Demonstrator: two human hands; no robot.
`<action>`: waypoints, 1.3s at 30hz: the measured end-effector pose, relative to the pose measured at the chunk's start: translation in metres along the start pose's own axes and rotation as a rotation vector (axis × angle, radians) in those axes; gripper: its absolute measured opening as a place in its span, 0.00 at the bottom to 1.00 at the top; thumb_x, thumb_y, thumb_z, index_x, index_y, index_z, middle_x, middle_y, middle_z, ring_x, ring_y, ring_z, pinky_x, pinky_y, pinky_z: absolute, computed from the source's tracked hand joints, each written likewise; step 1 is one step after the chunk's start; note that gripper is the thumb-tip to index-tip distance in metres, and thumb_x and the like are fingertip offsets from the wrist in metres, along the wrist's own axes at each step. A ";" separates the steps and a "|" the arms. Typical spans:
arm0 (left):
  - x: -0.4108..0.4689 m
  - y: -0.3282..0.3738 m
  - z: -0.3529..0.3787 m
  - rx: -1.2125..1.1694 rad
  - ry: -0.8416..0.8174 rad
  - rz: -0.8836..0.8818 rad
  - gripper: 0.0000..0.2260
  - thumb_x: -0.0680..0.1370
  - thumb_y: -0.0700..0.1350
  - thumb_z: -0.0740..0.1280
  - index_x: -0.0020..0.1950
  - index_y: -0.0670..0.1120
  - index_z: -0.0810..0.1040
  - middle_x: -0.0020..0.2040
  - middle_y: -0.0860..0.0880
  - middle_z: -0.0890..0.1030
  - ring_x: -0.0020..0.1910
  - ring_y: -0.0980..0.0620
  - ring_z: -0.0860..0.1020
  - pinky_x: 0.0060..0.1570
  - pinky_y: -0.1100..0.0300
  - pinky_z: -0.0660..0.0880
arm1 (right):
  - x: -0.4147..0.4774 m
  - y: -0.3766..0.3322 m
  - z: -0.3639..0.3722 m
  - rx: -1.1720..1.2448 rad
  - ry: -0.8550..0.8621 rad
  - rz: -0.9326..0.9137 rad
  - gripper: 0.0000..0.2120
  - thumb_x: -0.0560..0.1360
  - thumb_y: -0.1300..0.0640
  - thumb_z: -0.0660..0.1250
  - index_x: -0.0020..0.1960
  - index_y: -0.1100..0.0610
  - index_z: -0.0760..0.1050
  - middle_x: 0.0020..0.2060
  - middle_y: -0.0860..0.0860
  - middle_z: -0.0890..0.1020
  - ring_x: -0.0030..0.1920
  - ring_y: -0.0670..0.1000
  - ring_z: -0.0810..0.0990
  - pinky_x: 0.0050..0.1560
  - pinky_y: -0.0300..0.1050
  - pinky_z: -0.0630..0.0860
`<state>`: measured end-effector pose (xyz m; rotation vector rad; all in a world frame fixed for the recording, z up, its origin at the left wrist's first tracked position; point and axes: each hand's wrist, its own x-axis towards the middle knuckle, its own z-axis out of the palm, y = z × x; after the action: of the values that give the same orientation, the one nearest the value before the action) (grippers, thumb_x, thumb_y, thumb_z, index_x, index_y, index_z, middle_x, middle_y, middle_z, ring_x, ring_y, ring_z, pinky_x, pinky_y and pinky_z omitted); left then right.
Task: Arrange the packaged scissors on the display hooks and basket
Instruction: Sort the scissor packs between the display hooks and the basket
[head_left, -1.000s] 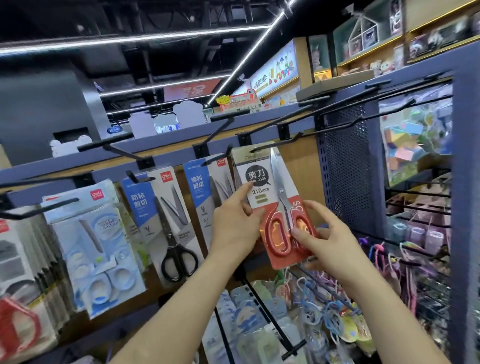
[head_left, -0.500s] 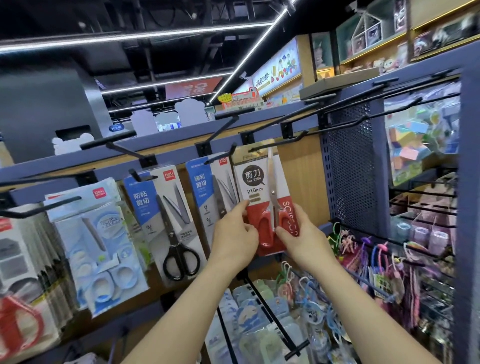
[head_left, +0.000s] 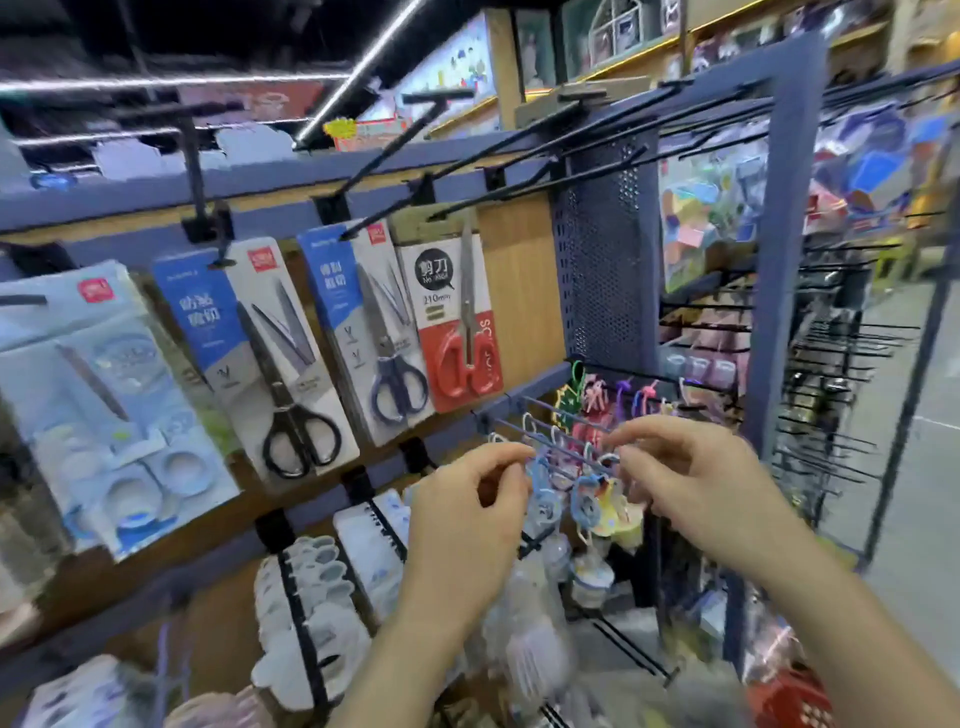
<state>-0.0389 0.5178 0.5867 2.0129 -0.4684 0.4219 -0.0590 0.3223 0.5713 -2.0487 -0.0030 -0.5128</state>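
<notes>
Red-handled scissors on a red-and-white card (head_left: 457, 332) hang from a black wire hook (head_left: 519, 189) at the right end of the row, just beside a blue-handled scissors pack (head_left: 374, 332). Lower and nearer, the left hand (head_left: 467, 499) and right hand (head_left: 696, 483) hover with fingers curled at small blue hanging charms (head_left: 584, 506). Blur hides whether either hand pinches anything.

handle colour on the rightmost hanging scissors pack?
Red handles on the rightmost scissors pack, clearest in the head view.

Strip lights (head_left: 363, 62) glow on a dark ceiling (head_left: 78, 31), and the display (head_left: 519, 291) is evenly bright. Motion blur softens everything, edges bowing.
</notes>
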 end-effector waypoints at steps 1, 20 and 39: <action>-0.012 -0.003 0.004 -0.019 -0.039 0.013 0.12 0.79 0.40 0.66 0.46 0.57 0.83 0.37 0.58 0.83 0.34 0.59 0.79 0.37 0.60 0.77 | -0.018 0.003 -0.007 -0.039 -0.008 0.016 0.08 0.76 0.59 0.68 0.45 0.47 0.82 0.33 0.48 0.83 0.34 0.52 0.82 0.42 0.51 0.78; -0.253 -0.113 0.254 0.028 -0.864 -0.044 0.11 0.74 0.30 0.67 0.47 0.43 0.86 0.43 0.54 0.81 0.42 0.61 0.76 0.43 0.76 0.66 | -0.377 0.203 -0.116 -0.437 0.193 0.964 0.13 0.77 0.63 0.66 0.57 0.50 0.82 0.45 0.50 0.86 0.49 0.53 0.83 0.53 0.47 0.76; -0.285 -0.258 0.605 0.269 -1.185 -0.376 0.17 0.80 0.37 0.61 0.67 0.45 0.78 0.64 0.48 0.80 0.64 0.49 0.77 0.63 0.59 0.70 | -0.337 0.588 -0.122 -0.379 -0.123 1.143 0.23 0.77 0.61 0.64 0.71 0.56 0.71 0.66 0.55 0.77 0.65 0.57 0.75 0.63 0.45 0.70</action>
<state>-0.0991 0.1372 -0.0178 2.3825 -0.7236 -1.0578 -0.2860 -0.0129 0.0135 -2.0417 1.1859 0.3584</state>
